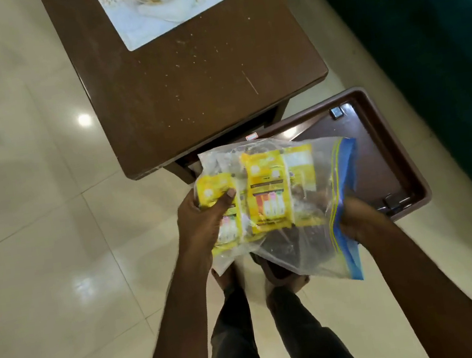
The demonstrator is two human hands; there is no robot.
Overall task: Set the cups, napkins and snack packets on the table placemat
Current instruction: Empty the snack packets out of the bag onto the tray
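We are clamping our left hand [201, 223] on the snack packets [267, 195] through the clear zip bag [314, 246], off the table's [186, 94] near edge; our right hand [356, 222] is pinching the blue zip, which we should be parting evenly before reaching for the placemat [146, 24].

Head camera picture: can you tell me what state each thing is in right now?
Clear zip bag: held in the air by both hands.
Yellow snack packets: inside the bag.
Left hand: gripping the bag and a packet through the plastic.
Right hand: holding the bag's blue zip edge.
Placemat: flat on the table, nothing set on it.
Brown table: speckled with crumbs.
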